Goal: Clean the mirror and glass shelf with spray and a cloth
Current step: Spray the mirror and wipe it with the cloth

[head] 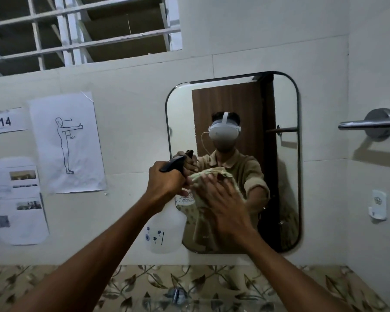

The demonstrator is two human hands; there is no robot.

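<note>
Pale green patterned cloth (208,174)

Bare forearms (113,242), no sleeves

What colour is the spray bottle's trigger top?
Black, atop a translucent white spray bottle; seen in the head view.

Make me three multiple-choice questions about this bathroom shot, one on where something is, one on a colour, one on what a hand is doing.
1. Where is the towel bar relative to the mirror?
A. left of it
B. right of it
C. below it

2. What colour is the spray bottle's trigger head?
A. red
B. white
C. black

3. What is the right hand doing?
A. pressing a cloth flat on the mirror
B. hanging free
C. gripping the tap

Answers: 1 B, the bar is on the wall past the mirror's right edge. 2 C, the head in the left hand is black. 3 A, the open palm covers the cloth on the glass.
</note>
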